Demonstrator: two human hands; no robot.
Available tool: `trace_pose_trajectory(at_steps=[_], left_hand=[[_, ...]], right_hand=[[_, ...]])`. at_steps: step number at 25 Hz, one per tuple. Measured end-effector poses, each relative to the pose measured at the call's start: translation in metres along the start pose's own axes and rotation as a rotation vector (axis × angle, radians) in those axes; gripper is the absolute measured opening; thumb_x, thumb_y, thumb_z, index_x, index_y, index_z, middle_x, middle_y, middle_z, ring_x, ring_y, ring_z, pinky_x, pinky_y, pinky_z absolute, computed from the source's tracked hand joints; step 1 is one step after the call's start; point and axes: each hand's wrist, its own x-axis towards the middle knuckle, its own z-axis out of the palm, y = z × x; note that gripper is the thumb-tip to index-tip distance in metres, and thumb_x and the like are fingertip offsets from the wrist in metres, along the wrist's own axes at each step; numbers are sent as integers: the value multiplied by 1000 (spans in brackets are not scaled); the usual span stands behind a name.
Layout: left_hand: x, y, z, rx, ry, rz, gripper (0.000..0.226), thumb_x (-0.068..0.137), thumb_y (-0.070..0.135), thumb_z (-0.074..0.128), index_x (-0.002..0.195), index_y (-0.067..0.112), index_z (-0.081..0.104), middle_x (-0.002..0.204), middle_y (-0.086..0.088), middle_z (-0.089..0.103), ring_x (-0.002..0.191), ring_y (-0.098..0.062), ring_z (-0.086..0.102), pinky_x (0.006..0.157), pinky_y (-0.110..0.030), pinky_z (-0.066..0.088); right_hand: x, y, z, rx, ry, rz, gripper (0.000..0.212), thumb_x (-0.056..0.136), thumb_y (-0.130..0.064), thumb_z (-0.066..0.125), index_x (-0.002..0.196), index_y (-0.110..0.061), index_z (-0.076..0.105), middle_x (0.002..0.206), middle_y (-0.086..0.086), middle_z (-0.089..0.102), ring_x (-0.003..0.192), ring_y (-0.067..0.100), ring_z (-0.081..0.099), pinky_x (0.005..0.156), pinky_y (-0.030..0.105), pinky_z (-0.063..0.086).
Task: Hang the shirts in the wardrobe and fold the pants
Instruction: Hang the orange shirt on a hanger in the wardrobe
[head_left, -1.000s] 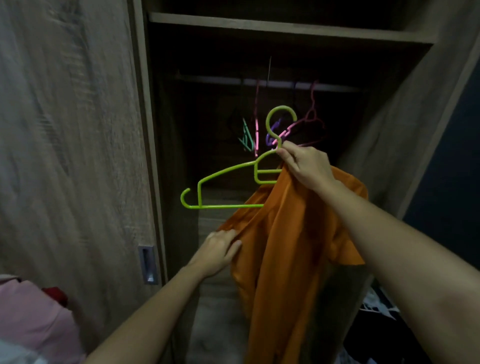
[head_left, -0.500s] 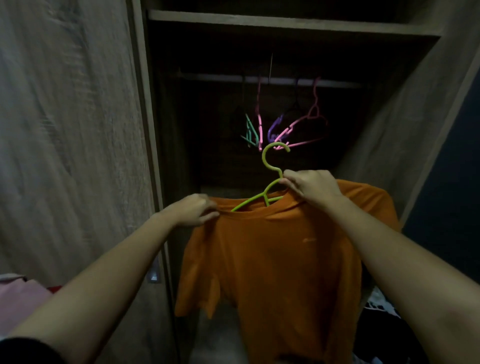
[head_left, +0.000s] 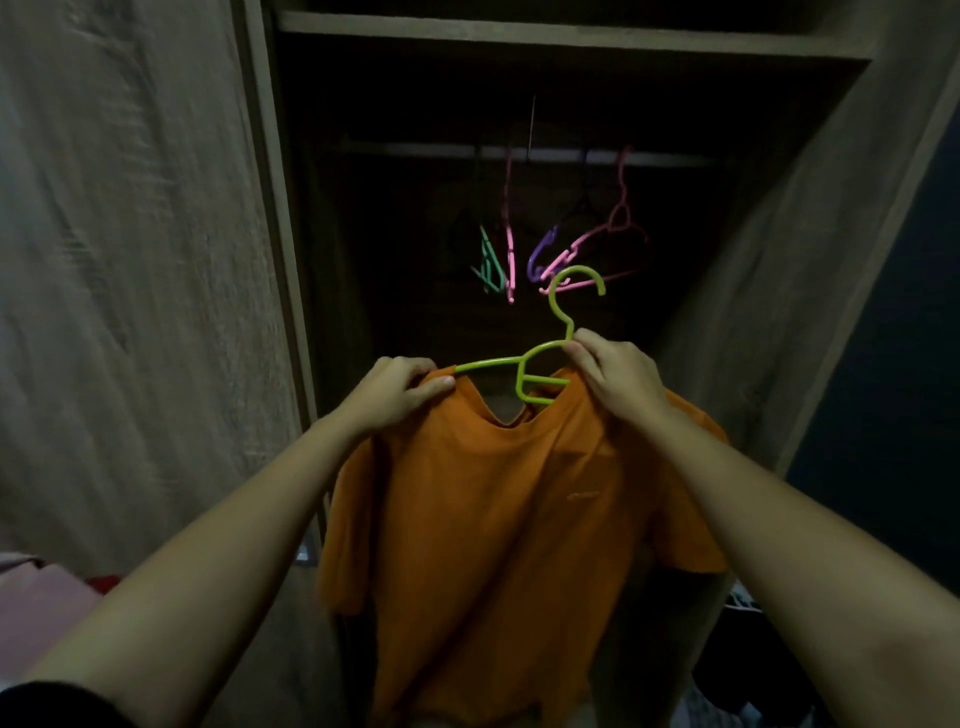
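An orange T-shirt (head_left: 498, 519) hangs in front of the open wardrobe on a lime green hanger (head_left: 524, 364). The hanger's left arm and centre loop show above the collar; its right arm is hidden under the cloth. My right hand (head_left: 613, 379) grips the hanger at the base of its hook, over the shirt's right shoulder. My left hand (head_left: 400, 389) pinches the shirt's left shoulder at the end of the hanger arm. The hook points up, below the wardrobe rail (head_left: 524, 153).
Several empty hangers (head_left: 550, 249), pink, purple and green, hang from the rail inside the dark wardrobe. A wooden door (head_left: 130, 260) stands at the left and a shelf (head_left: 545, 36) above. Pink and red clothes (head_left: 47, 603) lie at the lower left, dark clothes (head_left: 748, 675) at the lower right.
The shirt went from bunched on one side of the hanger to spread across it. My left hand rose from the hem to the left shoulder. The hanger has lifted slightly.
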Motion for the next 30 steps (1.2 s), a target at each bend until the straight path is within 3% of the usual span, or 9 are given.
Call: trace_pose_trajectory(at_steps=[5, 8, 11, 13, 17, 20, 24, 27, 30], left_hand=[[4, 8, 7, 9, -47, 57, 22, 95, 37, 48, 96, 17, 59, 85, 2, 59, 78, -12, 60, 65, -19, 48], [1, 3, 5, -22, 40, 89, 17, 94, 34, 52, 100, 20, 59, 87, 9, 56, 81, -4, 56, 66, -15, 43], [0, -4, -5, -88, 89, 92, 21, 92, 34, 54, 106, 18, 60, 95, 7, 57, 89, -3, 55, 71, -16, 44], [-1, -8, -9, -118, 48, 81, 23, 92, 35, 54, 107, 19, 60, 100, 6, 58, 92, -4, 56, 72, -17, 44], [1, -8, -9, -116, -6, 46, 19, 93, 34, 53, 107, 23, 60, 102, 4, 58, 95, -8, 56, 77, -20, 46], [0, -6, -13, -189, 33, 64, 26, 92, 39, 53, 109, 22, 59, 106, 1, 58, 99, -11, 56, 79, -24, 46], [1, 5, -26, -224, 81, 120, 35, 83, 46, 51, 107, 22, 59, 107, 0, 58, 98, -10, 56, 78, -24, 44], [0, 9, -25, -222, 89, 106, 34, 82, 47, 51, 102, 21, 58, 103, -1, 57, 93, -12, 56, 76, -26, 45], [-2, 8, -19, -15, 143, 92, 45, 79, 58, 49, 101, 19, 51, 94, -5, 57, 80, -16, 57, 70, -30, 50]], right_hand=[[4, -16, -2, 135, -172, -29, 32, 98, -43, 31, 101, -26, 58, 79, -6, 57, 75, 9, 54, 61, 24, 35], [5, -11, -5, 390, -333, 145, 47, 97, -49, 27, 118, -22, 60, 94, -11, 56, 91, 8, 52, 82, 28, 40], [1, 6, -17, 457, -482, 256, 47, 97, -44, 37, 101, -8, 67, 92, 3, 60, 91, 16, 57, 87, 29, 41], [1, 14, -20, 500, -441, 358, 36, 96, -39, 45, 90, -11, 68, 87, 6, 62, 88, 19, 60, 89, 33, 43], [3, 16, -8, 522, -77, 714, 27, 94, -41, 47, 90, -22, 66, 89, 4, 61, 93, 23, 60, 96, 35, 43], [-2, 14, -12, 550, -94, 370, 32, 97, -43, 38, 90, -27, 65, 103, -2, 59, 100, 13, 53, 92, 32, 39], [1, 16, -32, 408, -302, 144, 37, 96, -42, 40, 131, -31, 46, 126, 0, 55, 118, 16, 49, 100, 36, 37], [3, 13, -32, 265, -284, 24, 28, 97, -30, 45, 119, -20, 60, 116, 3, 62, 110, 15, 54, 93, 31, 42], [3, 7, -20, 190, -62, -12, 26, 96, -26, 45, 108, -13, 65, 108, 5, 62, 102, 18, 57, 89, 30, 43]])
